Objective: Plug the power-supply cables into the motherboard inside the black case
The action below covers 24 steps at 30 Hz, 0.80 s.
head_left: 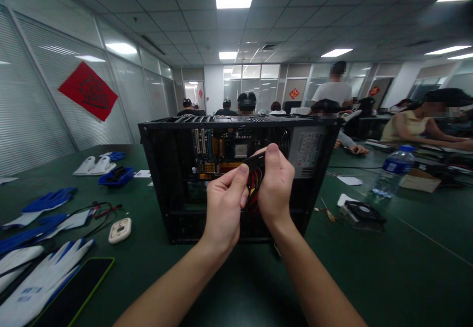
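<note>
A black computer case [157,184] stands on the table in front of me, its open side facing me. Inside show a motherboard [218,146] with several slots and a power supply [306,152] at the upper right. In front of this opening my left hand [226,201] and my right hand [275,184] meet. Both are closed, thumbs uppermost, on a small flat black piece [254,161]; its exact kind cannot be made out. Red, yellow and black wires [254,189] hang between the hands, partly hidden by the fingers. Whether they join the black piece is unclear.
Blue-and-white gloves [48,273], a phone [76,292], a white square object [120,230] and a blue tray [116,176] lie left. Rightward are a screwdriver [327,210], a black fan-like part [364,212] and a water bottle [393,172]. Other people sit beyond the case.
</note>
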Available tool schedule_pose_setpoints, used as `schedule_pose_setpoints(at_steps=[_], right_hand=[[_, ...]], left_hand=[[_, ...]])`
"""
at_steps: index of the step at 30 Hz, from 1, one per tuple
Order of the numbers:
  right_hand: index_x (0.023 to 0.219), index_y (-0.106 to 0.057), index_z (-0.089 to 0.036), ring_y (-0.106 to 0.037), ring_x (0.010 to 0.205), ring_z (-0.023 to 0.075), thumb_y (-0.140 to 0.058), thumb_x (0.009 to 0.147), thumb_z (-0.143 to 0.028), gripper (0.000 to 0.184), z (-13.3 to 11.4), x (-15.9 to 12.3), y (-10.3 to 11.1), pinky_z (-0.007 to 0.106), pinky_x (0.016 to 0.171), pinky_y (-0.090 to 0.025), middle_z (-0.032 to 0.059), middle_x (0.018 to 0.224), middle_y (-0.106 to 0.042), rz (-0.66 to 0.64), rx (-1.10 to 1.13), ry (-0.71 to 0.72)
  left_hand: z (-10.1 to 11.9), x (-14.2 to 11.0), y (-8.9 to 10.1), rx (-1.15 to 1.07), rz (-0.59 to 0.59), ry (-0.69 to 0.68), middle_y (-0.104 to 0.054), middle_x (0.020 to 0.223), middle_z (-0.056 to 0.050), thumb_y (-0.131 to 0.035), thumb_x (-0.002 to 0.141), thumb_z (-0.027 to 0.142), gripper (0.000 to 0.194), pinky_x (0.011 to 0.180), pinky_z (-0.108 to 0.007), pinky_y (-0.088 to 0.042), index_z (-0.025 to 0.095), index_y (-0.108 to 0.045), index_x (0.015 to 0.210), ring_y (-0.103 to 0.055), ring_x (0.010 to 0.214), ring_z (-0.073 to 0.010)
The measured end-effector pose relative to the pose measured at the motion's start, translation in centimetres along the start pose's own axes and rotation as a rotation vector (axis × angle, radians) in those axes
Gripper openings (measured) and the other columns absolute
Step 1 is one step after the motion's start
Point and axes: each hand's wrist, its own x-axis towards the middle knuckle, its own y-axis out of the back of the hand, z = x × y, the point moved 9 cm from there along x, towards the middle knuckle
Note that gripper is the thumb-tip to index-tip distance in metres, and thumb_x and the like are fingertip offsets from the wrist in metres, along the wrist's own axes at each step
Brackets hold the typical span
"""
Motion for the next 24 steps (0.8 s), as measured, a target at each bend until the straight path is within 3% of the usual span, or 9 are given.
schedule_pose_setpoints(at_steps=[24], right_hand=[[0.07,-0.053,-0.02,-0.045,0.053,0.0116,-0.042,0.099,-0.058,0.049,0.31,-0.09,0.11,0.025,0.049,-0.037,-0.0028,0.061,-0.049,0.016,-0.002,-0.018]], left_hand=[[0.68,0.06,0.24,0.091,-0.01,-0.034,-0.034,0.045,0.008,-0.07,0.085,0.049,0.046,0.046,-0.022,-0.019,0.015,-0.055,0.058,-0.023,0.044,-0.0041]])
